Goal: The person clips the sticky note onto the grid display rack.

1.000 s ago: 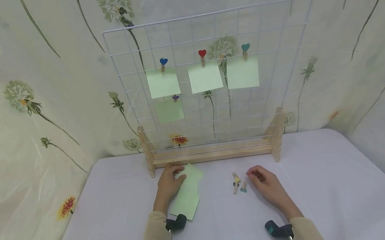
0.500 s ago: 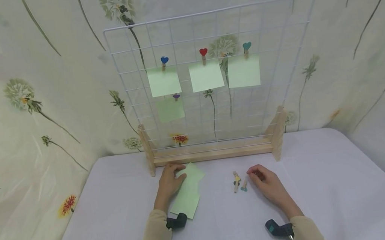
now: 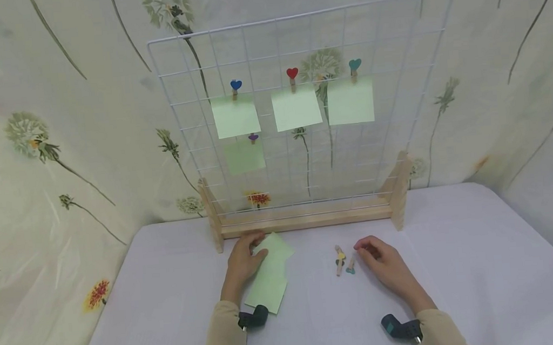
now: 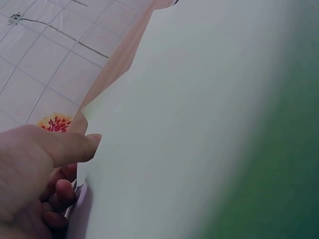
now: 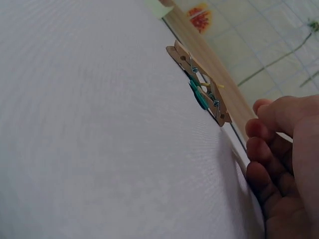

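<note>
In the head view my left hand (image 3: 245,259) lies at the left edge of some light green paper sheets (image 3: 268,287). The left wrist view shows its thumb (image 4: 82,149) overlapping the paper's edge, the other fingers loosely curled beside it. Relaxed and holding nothing, my right hand (image 3: 383,264) rests on the table just right of a small group of mini wooden clothespins (image 3: 340,262). One has a yellow ornament, another clothespin (image 3: 350,266) a teal one. In the right wrist view these clothespins (image 5: 204,84) lie apart from the curled fingertips.
Behind the hands stands a white wire grid (image 3: 315,172) in a wooden base (image 3: 305,223). Several green notes hang on it from heart clothespins, including a red-heart clothespin (image 3: 292,75) and a purple-heart clothespin (image 3: 253,137). A white cloth covers the table (image 3: 169,294).
Both hands, the paper and the clothespins keep their places. Only the head view shifts slightly.
</note>
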Demonstrator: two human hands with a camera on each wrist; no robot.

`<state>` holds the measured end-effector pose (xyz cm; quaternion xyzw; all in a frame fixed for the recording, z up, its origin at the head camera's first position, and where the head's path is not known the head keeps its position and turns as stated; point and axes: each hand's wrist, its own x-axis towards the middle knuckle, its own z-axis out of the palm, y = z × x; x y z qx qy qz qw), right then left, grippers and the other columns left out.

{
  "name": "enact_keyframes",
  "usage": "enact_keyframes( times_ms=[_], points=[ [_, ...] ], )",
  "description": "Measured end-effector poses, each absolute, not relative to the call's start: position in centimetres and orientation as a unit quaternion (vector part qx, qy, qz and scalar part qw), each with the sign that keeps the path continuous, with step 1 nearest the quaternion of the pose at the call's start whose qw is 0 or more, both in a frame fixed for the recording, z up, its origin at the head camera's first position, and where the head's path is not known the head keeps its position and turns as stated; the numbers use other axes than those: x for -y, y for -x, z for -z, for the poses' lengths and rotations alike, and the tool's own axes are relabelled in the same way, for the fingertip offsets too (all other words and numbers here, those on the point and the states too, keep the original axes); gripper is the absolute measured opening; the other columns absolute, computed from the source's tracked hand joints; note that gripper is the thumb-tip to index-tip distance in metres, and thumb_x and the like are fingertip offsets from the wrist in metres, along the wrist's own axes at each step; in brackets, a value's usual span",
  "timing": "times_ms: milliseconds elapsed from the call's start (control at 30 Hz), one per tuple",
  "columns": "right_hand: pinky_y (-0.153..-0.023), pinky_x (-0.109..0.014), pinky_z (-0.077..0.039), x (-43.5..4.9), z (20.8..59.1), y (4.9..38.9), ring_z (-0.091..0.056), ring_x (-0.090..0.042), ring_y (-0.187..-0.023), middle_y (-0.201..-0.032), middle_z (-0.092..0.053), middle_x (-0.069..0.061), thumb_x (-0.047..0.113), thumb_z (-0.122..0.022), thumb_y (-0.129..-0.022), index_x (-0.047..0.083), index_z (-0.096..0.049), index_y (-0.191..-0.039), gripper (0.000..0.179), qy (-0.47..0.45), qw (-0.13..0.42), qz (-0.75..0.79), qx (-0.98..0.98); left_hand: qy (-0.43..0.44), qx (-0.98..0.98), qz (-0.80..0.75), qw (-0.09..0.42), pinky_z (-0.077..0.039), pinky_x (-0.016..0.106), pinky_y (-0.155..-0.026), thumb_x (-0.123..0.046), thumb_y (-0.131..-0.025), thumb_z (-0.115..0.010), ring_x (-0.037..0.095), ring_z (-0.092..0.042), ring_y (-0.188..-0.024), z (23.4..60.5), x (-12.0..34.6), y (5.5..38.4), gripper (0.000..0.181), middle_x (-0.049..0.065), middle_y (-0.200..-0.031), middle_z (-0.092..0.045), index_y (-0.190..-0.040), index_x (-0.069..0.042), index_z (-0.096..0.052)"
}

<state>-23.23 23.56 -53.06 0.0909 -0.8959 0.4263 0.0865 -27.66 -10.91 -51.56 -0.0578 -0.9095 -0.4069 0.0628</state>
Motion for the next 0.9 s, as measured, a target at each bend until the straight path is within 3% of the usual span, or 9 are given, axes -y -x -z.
enact_keyframes(
  times_ms=[167, 367, 600, 900],
  points=[
    [-0.076, -0.018, -0.044, -23.58, 52.76, 22.93, -0.052, -0.005, -0.088, -0.105, -0.062, 0.007, 0.012, -0.059, -0.092, 0.025, -0.060, -0.108, 0.020, -0.136, 0.082, -0.433, 0.887, 0.060, 0.912, 0.402, 0.061, -0.039, 0.028, -0.068, -0.018, -0.083, -0.071, 0.015, -0.048, -0.080, 51.66, 11.01, 27.75, 0.034, 0.005, -0.101, -0.058, -0.117, -0.014, -0.066],
    [-0.087, -0.022, -0.041, -23.67, 52.52, 22.77, -0.051, -0.002, -0.101, -0.108, -0.058, 0.015, 0.008, -0.063, -0.087, 0.030, -0.060, -0.107, 0.030, -0.176, 0.048, -0.429, 0.885, 0.063, 0.911, 0.401, 0.071, -0.042, 0.029, -0.070, -0.019, -0.083, -0.071, 0.015, -0.051, -0.084, 51.95, 11.03, 27.95, 0.032, 0.003, -0.098, -0.057, -0.115, -0.018, -0.066],
    [-0.097, -0.023, -0.040, -23.66, 52.48, 22.76, -0.052, -0.005, -0.109, -0.109, -0.059, 0.012, 0.012, -0.069, -0.083, 0.026, -0.061, -0.106, 0.028, -0.207, 0.031, -0.429, 0.879, 0.061, 0.907, 0.410, 0.075, -0.043, 0.029, -0.072, -0.017, -0.082, -0.072, 0.016, -0.053, -0.086, 51.71, 10.90, 27.78, 0.030, 0.003, -0.097, -0.058, -0.112, -0.016, -0.067],
    [-0.098, -0.028, -0.041, -23.47, 52.76, 22.80, -0.052, -0.007, -0.109, -0.108, -0.061, 0.015, 0.017, -0.068, -0.086, 0.027, -0.064, -0.105, 0.022, -0.225, 0.038, -0.407, 0.885, 0.053, 0.903, 0.417, 0.083, -0.037, 0.027, -0.064, -0.013, -0.085, -0.066, 0.014, -0.046, -0.075, 51.82, 10.91, 27.72, 0.021, 0.001, -0.090, -0.058, -0.106, -0.014, -0.069]
  ],
)
